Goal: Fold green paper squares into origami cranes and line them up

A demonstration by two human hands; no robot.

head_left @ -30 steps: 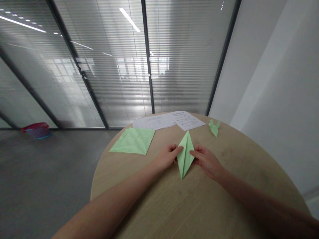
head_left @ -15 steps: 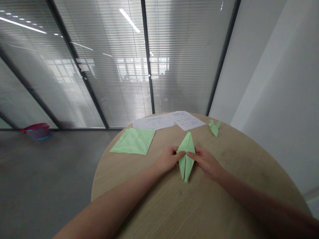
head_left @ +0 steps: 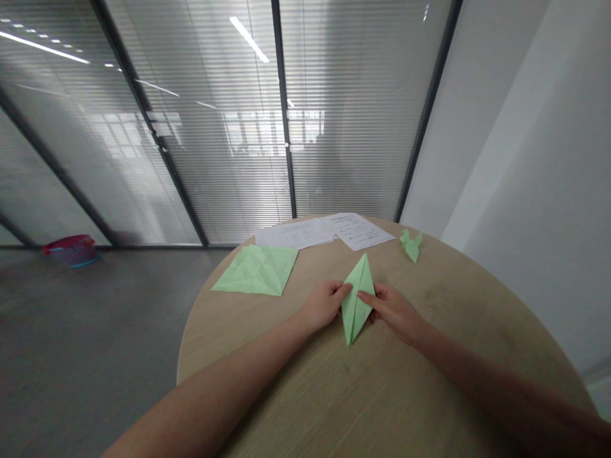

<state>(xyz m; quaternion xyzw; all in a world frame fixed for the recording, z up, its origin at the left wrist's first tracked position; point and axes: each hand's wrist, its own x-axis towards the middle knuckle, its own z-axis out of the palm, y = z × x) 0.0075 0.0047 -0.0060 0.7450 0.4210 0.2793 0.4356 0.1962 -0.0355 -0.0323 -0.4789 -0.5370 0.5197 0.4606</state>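
Observation:
Between my two hands is a light green folded paper (head_left: pixel 356 312), a long diamond with a crease running down its middle and its lower tip pointing toward me. My left hand (head_left: pixel 325 301) pinches its left edge, thumb on top and fingers beneath. From the right side my right hand (head_left: pixel 392 308) grips the same paper, its thumb lying across the face near the centre crease. The fingers under the paper are mostly hidden.
On the round wooden table (head_left: pixel 305 407), a creased green sheet (head_left: pixel 258 270) lies left of my hands. White printed papers (head_left: pixel 356 230) lie at the far edge, and a small green origami figure (head_left: pixel 411 246) sits at right. A red and blue basket (head_left: pixel 74 250) stands on the floor.
The folded paper now shows a single point at its lower end where two separate points with a slit showed before. My left thumb has shifted slightly up and left.

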